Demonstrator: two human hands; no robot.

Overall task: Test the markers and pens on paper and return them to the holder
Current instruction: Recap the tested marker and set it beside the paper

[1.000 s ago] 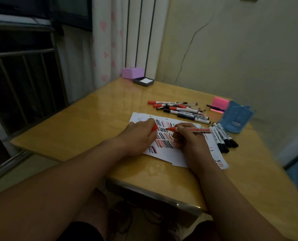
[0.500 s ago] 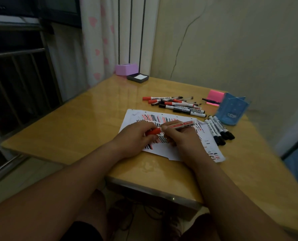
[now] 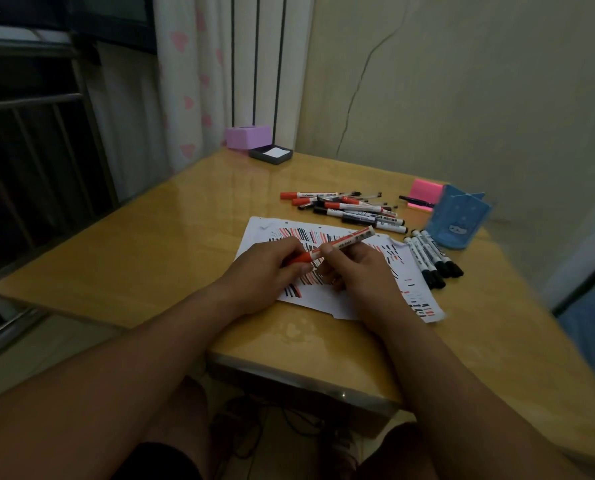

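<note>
Above the middle of the paper (image 3: 310,296), both hands hold one red marker (image 3: 344,242). The left hand (image 3: 265,268) curls its fingers round the red cap end. The right hand (image 3: 358,268) pinches the white barrel just beside it. Whether the cap is pushed fully home is hard to tell in this dim view. The marker's long axis runs from the paper's near left toward its far right corner. Its white tail aims roughly at the blue holder (image 3: 457,220), which stands just past that corner, so the right hand is the nearer one. Black markers (image 3: 427,254) lie along the paper's right edge, across that path. A loose pile of markers (image 3: 355,211) lies beyond the far edge.
</note>
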